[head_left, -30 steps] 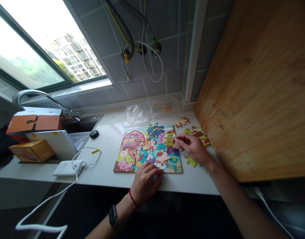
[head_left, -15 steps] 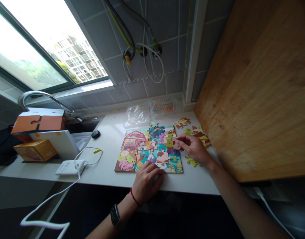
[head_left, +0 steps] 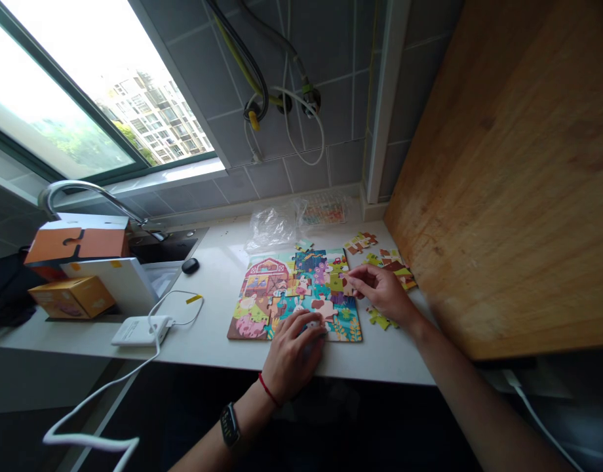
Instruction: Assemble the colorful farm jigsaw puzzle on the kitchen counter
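A colourful farm jigsaw puzzle (head_left: 262, 285) lies on the white counter, with a red barn, pink pigs, a rabbit and a cow on it. My right hand (head_left: 380, 288) is at its right edge, thumb and forefinger pinched on a puzzle piece (head_left: 349, 286) with brown and pale colours. How far that piece sits in the picture I cannot tell. Over the lower edge lies my left hand (head_left: 295, 347), fingers bent loosely and resting on the puzzle, holding nothing visible. Loose puzzle pieces (head_left: 360, 242) lie beyond my right hand, and a few green pieces (head_left: 380, 319) lie below it.
Clear plastic bags (head_left: 272, 226) lie at the back by the tiled wall. A wooden panel (head_left: 478, 196) bounds the right side. On the left are a black mouse (head_left: 190, 265), a white power bank (head_left: 141, 330) with a cable, boxes (head_left: 78, 246) and a faucet (head_left: 99, 190).
My left hand has slid slightly up, its fingers reaching further over the lower part of the puzzle. The right hand stays at the right edge, still pinching the piece.
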{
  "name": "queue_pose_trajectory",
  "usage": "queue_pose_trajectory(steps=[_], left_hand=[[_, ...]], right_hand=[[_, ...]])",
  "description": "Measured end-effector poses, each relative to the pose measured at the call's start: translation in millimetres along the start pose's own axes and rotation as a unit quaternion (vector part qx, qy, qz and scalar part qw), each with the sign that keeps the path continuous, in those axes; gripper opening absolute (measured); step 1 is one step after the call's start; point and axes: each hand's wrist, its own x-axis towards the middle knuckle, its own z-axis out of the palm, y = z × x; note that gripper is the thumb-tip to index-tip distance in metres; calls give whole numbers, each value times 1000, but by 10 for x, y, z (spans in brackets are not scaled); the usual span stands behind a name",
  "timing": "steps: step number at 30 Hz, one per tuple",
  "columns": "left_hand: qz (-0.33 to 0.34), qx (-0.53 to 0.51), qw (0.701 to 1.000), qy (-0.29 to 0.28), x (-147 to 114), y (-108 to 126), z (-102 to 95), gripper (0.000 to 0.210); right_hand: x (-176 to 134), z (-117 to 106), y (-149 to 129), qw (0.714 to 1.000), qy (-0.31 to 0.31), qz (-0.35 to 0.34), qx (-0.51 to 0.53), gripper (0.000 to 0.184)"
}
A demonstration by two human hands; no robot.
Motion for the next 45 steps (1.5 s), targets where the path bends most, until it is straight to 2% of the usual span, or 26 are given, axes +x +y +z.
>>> queue_pose_trajectory(steps=[7,12,19,23,27,33,40,43,45], left_hand=[[8,62,986,-153,106,45,-51,47],[38,72,978,-190,338,0,-46,43],[44,77,977,-194,467,-8,-8,49],[31,81,980,-181,509,36,-47,42],[40,62,982,-171,608,48,-131,31],[62,6,992,-113,881,-87,-202,21],[88,7,995,-41,1095,-433,-295,23],[76,-11,996,-43,1138,-642,-430,22],[77,-32,994,-66,1160,-798,-528,23]], right_hand=[[12,-7,33,1000,25,-1,0,41],[30,-40,73,998,60,-3,11,42],[46,-70,88,995,102,-19,-14,40],[50,-116,81,985,159,-38,-47,37],[57,-149,65,976,207,-53,-37,33],[27,-102,12,986,162,-15,-22,37],[16,-69,-13,992,128,-7,0,42],[9,-57,-21,995,99,2,-19,41],[2,-45,-25,996,84,10,-29,40]])
